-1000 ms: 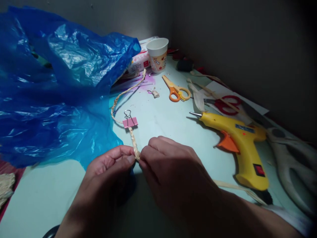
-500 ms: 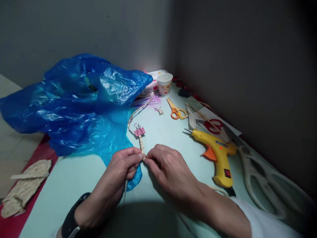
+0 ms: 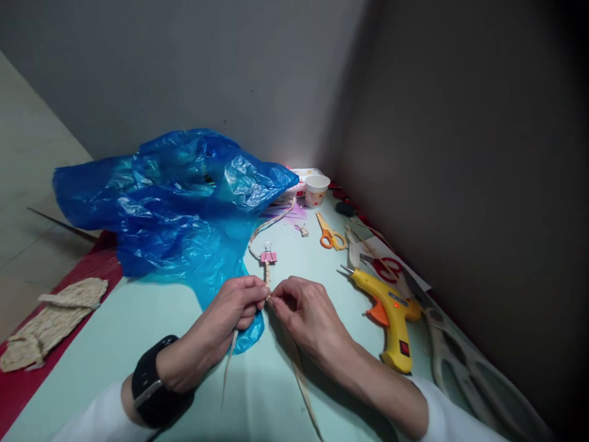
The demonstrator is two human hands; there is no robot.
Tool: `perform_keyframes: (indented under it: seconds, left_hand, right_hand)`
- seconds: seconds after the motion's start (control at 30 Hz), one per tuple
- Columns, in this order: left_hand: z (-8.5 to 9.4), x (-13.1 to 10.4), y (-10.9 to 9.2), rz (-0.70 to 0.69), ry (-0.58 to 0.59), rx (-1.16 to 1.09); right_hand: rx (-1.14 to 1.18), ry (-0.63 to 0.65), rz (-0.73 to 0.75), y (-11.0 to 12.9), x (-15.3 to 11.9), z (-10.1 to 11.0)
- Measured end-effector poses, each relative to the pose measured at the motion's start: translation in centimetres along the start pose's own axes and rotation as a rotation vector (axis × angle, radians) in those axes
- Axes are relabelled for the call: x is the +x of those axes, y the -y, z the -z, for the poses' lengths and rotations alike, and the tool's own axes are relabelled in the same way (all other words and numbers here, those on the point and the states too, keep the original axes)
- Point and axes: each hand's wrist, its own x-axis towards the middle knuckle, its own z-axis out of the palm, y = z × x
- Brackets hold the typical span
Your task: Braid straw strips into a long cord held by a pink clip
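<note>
A thin pale braid runs toward me from a pink binder clip. My left hand pinches the braid's near end between thumb and fingers, and a loose strand hangs below that palm. Close against it, my right hand pinches the same end from the other side. Another flat strand trails down beneath the right hand toward the table's near edge. Beyond the clip, more of the braid curves back toward the cup. The fingertips partly hide the spot where the strands cross.
A crumpled blue plastic bag covers the left back. To the right lie a yellow glue gun, orange scissors, red-handled scissors and large pale scissors. A paper cup stands behind; a woven sole-shaped piece rests left.
The camera view has shifted, so the back wall takes up more of it. Both hands remain pinched on the braid, and the strands hanging below them show more.
</note>
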Motion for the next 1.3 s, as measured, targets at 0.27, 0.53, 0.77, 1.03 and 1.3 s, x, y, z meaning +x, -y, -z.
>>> perform_keyframes:
  seconds: [0.27, 0.53, 0.77, 1.03, 1.3]
  left_hand:
    - [0.3, 1.9, -1.7, 0.088, 0.036, -0.185]
    - [-0.3, 3.0, -3.7, -0.101, 0.088, -0.203]
    - [0.6, 2.0, -2.3, -0.16, 0.058, -0.131]
    - [-1.0, 3.2, -2.4, -0.161, -0.043, -0.093]
    - [-1.4, 2.6, -2.7, -0.212, -0.017, -0.158]
  right_hand:
    - [0.07, -0.041, 0.041, 0.4, 1.3, 0.6]
    - [0.112, -0.235, 0.099, 0.7, 2.1, 1.0]
    - [0.08, -0.184, 0.073, 0.6, 1.9, 0.3]
    - [0.042, -0.19, 0.011, -0.1, 2.4, -0.1]
    - [0.055, -0.222, 0.055, 0.3, 2.2, 0.1]
